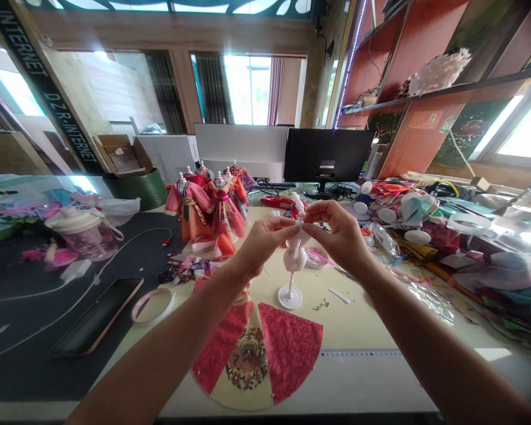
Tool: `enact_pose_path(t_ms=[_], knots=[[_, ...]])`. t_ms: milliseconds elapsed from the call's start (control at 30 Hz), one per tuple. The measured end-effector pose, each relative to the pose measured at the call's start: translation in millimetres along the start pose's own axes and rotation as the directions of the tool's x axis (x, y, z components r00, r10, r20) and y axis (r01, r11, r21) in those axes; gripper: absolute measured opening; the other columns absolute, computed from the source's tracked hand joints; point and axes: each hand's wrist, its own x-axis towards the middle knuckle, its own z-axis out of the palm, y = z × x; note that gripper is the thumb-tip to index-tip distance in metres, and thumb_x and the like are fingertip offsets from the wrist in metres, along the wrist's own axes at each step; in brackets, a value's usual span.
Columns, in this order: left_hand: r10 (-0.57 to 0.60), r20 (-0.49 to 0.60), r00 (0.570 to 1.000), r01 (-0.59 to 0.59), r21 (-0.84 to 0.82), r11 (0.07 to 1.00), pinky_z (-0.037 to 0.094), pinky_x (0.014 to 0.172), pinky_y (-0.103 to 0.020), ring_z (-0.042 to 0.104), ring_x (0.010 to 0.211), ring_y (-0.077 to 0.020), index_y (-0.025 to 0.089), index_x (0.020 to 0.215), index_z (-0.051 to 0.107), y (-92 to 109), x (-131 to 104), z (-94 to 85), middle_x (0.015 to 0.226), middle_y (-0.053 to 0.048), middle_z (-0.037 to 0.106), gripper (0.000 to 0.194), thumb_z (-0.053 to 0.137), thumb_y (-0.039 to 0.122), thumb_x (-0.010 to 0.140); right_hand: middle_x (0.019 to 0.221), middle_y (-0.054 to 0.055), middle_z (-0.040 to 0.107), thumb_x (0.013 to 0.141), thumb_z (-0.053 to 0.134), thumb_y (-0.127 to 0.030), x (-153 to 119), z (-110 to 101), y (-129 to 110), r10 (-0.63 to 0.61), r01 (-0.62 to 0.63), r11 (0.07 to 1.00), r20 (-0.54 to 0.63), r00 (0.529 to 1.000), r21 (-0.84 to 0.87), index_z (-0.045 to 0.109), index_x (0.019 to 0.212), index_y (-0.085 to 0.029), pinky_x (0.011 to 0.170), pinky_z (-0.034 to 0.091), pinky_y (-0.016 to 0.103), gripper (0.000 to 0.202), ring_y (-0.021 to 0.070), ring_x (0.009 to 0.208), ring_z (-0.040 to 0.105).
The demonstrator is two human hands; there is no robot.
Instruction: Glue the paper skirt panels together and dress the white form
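Observation:
A small white dress form (294,258) stands upright on its round base (289,298) in front of me. My left hand (265,241) is at the form's left shoulder, thumb and fingers pinched together. From the other side my right hand (336,229) also pinches near the neck. Something small and pale seems to lie between the fingertips, but I cannot make it out. Below the form lies a fan-shaped skirt piece (292,348) of red patterned cloth with a cream embroidered panel. Tiny gold-coloured bits (322,304) and a thin white strip (338,296) lie beside the base.
Several little dresses on forms (221,200) stand behind to the left. A phone (100,316), a roll of tape (154,305) and a lidded jar (86,233) are on the left. Cloth scraps (425,218) heap up at right. A ruler (360,353) borders the front; a monitor (327,154) stands behind.

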Motion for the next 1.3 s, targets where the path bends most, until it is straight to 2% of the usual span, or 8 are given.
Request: enact_pose_path(t_ms=[267, 600, 767, 933, 1067, 1300], knots=[[-0.034, 0.0, 0.999, 0.033, -0.075, 0.997, 0.039, 0.07, -0.027, 0.052, 0.071, -0.0115, 0.016, 0.077, 0.065, 0.1, 4.6, -1.6, 0.074, 0.001, 0.061, 0.016, 0.074, 0.027, 0.068, 0.081, 0.002, 0.061, 0.068, 0.07, -0.021, 0.7, 2.3, 1.4, 0.164, -0.161, 0.963, 0.002, 0.986, 0.217, 0.057, 0.09, -0.018, 0.075, 0.049, 0.035, 0.026, 0.0149, 0.078, 0.059], [0.001, -0.049, 0.999, -0.005, -0.073, 0.997, 0.038, 0.071, -0.028, 0.051, 0.071, -0.0124, 0.016, 0.073, 0.065, -0.5, 4.2, 1.2, 0.071, 0.001, 0.06, 0.016, 0.075, 0.027, 0.065, 0.073, -0.001, 0.06, 0.061, 0.071, -0.018, 3.9, 6.9, 5.4, 0.243, -0.214, 0.924, -0.053, 0.969, 0.318, 0.059, 0.084, -0.019, 0.069, 0.049, 0.032, 0.026, 0.0132, 0.07, 0.058], [0.011, -0.058, 0.998, -0.015, -0.076, 0.997, 0.039, 0.074, -0.028, 0.052, 0.072, -0.0121, 0.016, 0.073, 0.066, 0.7, 3.6, -0.2, 0.072, 0.001, 0.061, 0.017, 0.076, 0.026, 0.064, 0.076, 0.0, 0.062, 0.064, 0.069, -0.016, 1.9, 11.9, 6.9, 0.183, -0.149, 0.953, -0.109, 0.977, 0.265, 0.06, 0.082, -0.02, 0.072, 0.051, 0.033, 0.021, 0.0139, 0.073, 0.061], [0.035, -0.075, 0.997, -0.038, -0.036, 0.999, 0.041, 0.072, -0.028, 0.053, 0.072, -0.012, 0.015, 0.076, 0.067, 0.3, 2.6, 1.0, 0.073, 0.0, 0.061, 0.016, 0.074, 0.027, 0.067, 0.083, 0.002, 0.066, 0.074, 0.063, -0.021, -7.3, 12.5, 4.2, 0.114, -0.106, 0.992, -0.116, 0.987, 0.073, 0.063, 0.085, -0.019, 0.075, 0.05, 0.034, 0.011, 0.0153, 0.079, 0.062], [0.061, -0.044, 0.997, -0.06, 0.028, 0.998, 0.043, 0.069, -0.028, 0.055, 0.07, -0.0121, 0.016, 0.078, 0.067, 0.1, 3.9, 0.2, 0.073, 0.0, 0.063, 0.014, 0.072, 0.027, 0.07, 0.08, 0.002, 0.067, 0.076, 0.063, -0.025, -10.0, 7.1, 0.9, 0.098, -0.102, 0.993, -0.072, 0.993, -0.066, 0.066, 0.08, -0.018, 0.075, 0.049, 0.034, 0.008, 0.0159, 0.078, 0.062], [0.071, 0.018, 0.997, -0.073, 0.184, 0.98, 0.046, 0.067, -0.029, 0.059, 0.072, -0.0146, 0.016, 0.079, 0.069, 8.3, 6.7, -6.7, 0.076, -0.004, 0.065, 0.019, 0.073, 0.031, 0.07, 0.08, 0.003, 0.068, 0.075, 0.065, -0.028, -3.0, -2.1, -3.4, 0.168, -0.166, 0.985, 0.028, 0.985, -0.053, 0.067, 0.077, -0.019, 0.075, 0.047, 0.035, 0.01, 0.0171, 0.079, 0.061]])
